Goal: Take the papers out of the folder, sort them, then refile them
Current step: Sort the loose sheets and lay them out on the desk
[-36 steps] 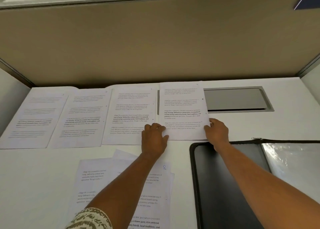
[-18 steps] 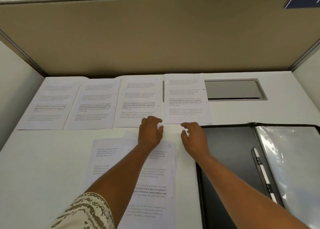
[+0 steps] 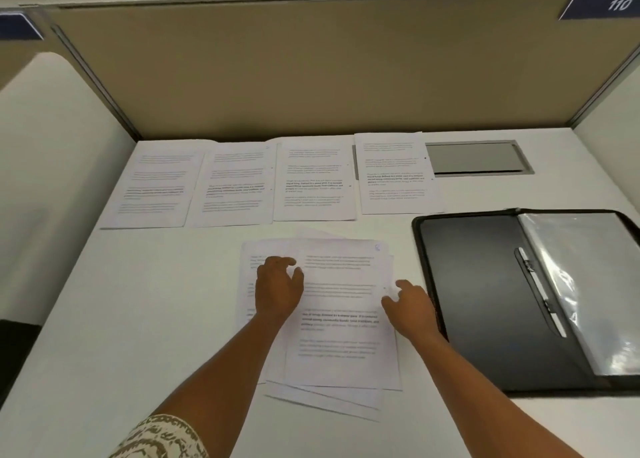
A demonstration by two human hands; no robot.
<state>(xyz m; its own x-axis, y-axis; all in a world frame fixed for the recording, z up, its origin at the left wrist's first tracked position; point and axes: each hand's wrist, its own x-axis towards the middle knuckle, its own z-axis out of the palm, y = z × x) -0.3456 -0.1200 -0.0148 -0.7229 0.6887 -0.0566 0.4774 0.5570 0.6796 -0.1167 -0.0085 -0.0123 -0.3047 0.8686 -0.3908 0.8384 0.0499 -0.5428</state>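
A loose pile (image 3: 341,319) of papers is spread on the tabletop (image 3: 104,319), with the open folder (image 3: 485,301) just to its right. The left hand (image 3: 278,289) is laid on the pile, fingers loosely curled, nothing grasped. The right hand (image 3: 410,307) is placed at the pile's right edge, fingers relaxed. Four sheets (image 3: 315,184) are set in a row behind.

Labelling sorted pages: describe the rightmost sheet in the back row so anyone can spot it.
Start at the tan partition wall; four white printed sheets line the white desk below it. The rightmost sheet alone overlaps the grey metal cable hatch.
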